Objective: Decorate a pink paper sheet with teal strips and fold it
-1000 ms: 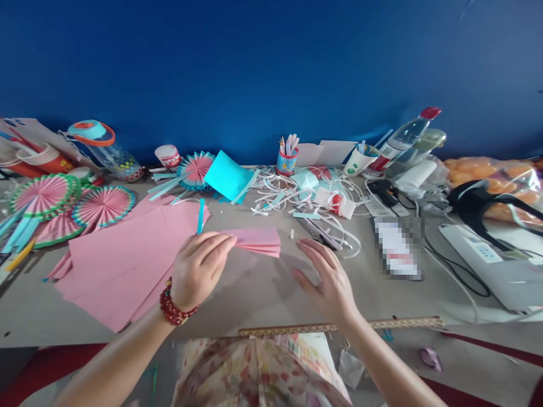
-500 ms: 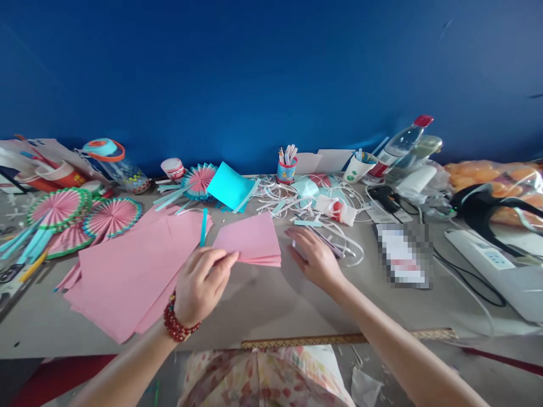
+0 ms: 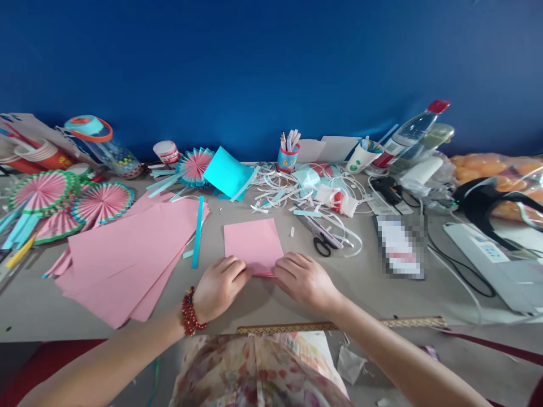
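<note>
A small pink paper sheet point(image 3: 253, 241) lies flat on the grey table point(image 3: 271, 294) in front of me, its near edge folded over. My left hand point(image 3: 220, 285), with a red bead bracelet at the wrist, pinches that near edge with curled fingers. Beside it, my right hand point(image 3: 303, 280) presses and grips the same folded edge from the right. Both hands touch the paper and almost meet at its middle.
A pile of large pink sheets point(image 3: 123, 254) and a teal strip point(image 3: 197, 232) lie to the left, finished paper fans point(image 3: 102, 202) beyond. Scissors point(image 3: 320, 237), paper scraps point(image 3: 288, 198), cups, bottles point(image 3: 407, 135), a phone point(image 3: 399, 246) and a power strip point(image 3: 487, 257) lie to the right. A ruler point(image 3: 339, 326) runs along the near edge.
The pink paper, held up in my left hand before, now lies flat on the table. My right hand came back from the scraps, and both hands closed on the near edge.
</note>
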{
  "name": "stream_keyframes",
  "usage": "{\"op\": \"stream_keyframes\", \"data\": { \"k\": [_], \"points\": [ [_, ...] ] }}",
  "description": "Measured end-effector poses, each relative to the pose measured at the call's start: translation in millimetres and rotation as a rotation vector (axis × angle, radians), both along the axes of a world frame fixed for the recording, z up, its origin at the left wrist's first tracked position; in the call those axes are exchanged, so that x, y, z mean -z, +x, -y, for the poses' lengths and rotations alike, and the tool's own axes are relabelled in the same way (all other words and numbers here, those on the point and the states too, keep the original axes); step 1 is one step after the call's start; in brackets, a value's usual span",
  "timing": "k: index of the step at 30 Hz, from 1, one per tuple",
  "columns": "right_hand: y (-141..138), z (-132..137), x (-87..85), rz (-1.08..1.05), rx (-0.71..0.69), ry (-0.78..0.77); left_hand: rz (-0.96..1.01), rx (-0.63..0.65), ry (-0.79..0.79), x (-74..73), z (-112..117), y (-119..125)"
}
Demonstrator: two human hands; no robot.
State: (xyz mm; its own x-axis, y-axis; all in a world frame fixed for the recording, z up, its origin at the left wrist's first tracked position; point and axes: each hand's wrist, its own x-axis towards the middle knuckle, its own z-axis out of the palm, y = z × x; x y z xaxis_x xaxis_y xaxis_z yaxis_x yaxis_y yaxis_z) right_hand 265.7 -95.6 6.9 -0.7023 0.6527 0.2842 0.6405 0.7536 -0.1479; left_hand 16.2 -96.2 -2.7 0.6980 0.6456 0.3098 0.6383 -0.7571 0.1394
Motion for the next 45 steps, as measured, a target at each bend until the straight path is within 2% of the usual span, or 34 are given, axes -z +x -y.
{"op": "stream_keyframes", "data": {
  "k": [5,10,19,25,28,32,37,45],
  "points": [
    [-6,-2,0.6,0.041,-0.037,0.028,0.063,-0.003,-0.090,-3.0,-3,-2],
    [-5,-5,7.6,0.054,-0.010,-0.036,0.051,-0.078,-0.156,-4.6,-2,-8],
    [-22,-5,6.3,0.099,0.004,-0.065,0.109,-0.127,-0.231,3.7,-2,-19],
    [-27,-13,4.9,0.142,0.093,-0.084,0.186,-0.179,-0.345,-4.5,-10,-25],
    [-32,-18,3.4,0.198,0.097,-0.056,0.197,-0.198,-0.427,-9.0,-16,-25],
    [-36,-26,3.1,0.277,0.076,-0.043,0.211,-0.207,-0.435,-10.8,-22,-24],
    [-33,-35,4.7,0.237,0.099,-0.144,0.247,-0.222,-0.496,-10.3,-25,-23],
    [-30,-42,-1.8,0.175,0.045,-0.315,0.191,-0.197,-0.535,-10.7,-29,-25]
  ]
}}
